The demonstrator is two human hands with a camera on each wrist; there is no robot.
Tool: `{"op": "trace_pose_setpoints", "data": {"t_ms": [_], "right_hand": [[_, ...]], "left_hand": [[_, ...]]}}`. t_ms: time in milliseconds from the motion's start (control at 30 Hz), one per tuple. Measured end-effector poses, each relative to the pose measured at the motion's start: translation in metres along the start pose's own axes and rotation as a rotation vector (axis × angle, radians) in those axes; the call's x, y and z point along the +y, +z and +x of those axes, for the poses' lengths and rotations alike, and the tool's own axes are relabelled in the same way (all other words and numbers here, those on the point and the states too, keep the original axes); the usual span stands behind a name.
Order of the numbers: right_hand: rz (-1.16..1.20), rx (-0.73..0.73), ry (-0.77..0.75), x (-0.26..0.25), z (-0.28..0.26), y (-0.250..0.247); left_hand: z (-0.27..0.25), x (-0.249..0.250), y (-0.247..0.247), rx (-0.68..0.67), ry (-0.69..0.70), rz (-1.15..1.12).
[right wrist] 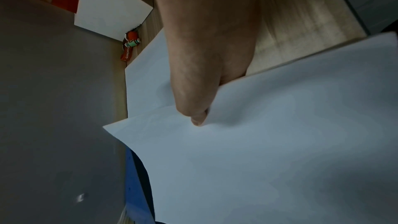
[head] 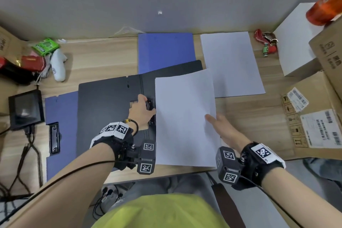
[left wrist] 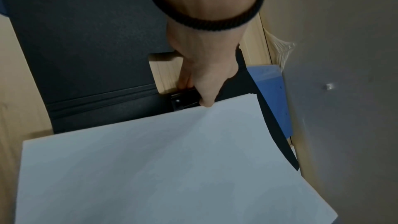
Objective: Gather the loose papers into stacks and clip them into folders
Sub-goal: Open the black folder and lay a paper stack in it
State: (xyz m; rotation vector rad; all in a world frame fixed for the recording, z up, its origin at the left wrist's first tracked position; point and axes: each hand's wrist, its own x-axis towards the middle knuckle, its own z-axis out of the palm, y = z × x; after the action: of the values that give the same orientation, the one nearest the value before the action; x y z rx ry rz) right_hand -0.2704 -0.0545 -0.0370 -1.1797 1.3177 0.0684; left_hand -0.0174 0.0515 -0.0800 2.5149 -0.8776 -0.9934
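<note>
Wooden desk [head: 96,65] against a grey wall carries an open black folder [head: 103,109]. On its right half lies a white paper stack [head: 183,120]. Left hand [head: 141,110] curls around the folder's black clip [head: 150,104] at the stack's left edge. Right hand [head: 221,126] pinches the stack's right edge, thumb on top. More paper [head: 231,63] lies beyond.

Pinching a white paper stack [right wrist: 269,142] at its edge, right hand [right wrist: 206,54] with thumb lying on top. Lying beyond on the wooden desk [right wrist: 301,40], more white paper [right wrist: 148,77]. Showing under the stack, a blue folder [right wrist: 135,185], possibly over something black. Sitting farther off, a red keychain [right wrist: 129,47] beside a white box [right wrist: 109,9].
</note>
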Motion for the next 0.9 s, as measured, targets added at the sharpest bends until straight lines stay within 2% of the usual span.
{"op": "trace_pose_setpoints", "data": {"t_ms": [100,233,400,600,900], "right_hand": [[-0.032,-0.012,-0.044,-0.002,0.0,0.002],[-0.05,0.008,-0.084,-0.005,-0.005,0.004],[-0.147,0.02,-0.138,-0.019,-0.011,0.007],[-0.274,0.07,-0.243,-0.049,-0.007,0.023],[-0.355,0.091,-0.232,-0.063,-0.003,0.029]], "left_hand": [[0.004,-0.006,-0.007,-0.094,0.009,0.002],[0.005,-0.014,-0.012,-0.148,0.044,-0.132],[0.006,-0.018,-0.012,-0.149,0.085,-0.169],[0.007,-0.021,-0.008,-0.146,0.05,-0.278],[0.011,-0.027,-0.004,-0.135,0.002,-0.338]]}}
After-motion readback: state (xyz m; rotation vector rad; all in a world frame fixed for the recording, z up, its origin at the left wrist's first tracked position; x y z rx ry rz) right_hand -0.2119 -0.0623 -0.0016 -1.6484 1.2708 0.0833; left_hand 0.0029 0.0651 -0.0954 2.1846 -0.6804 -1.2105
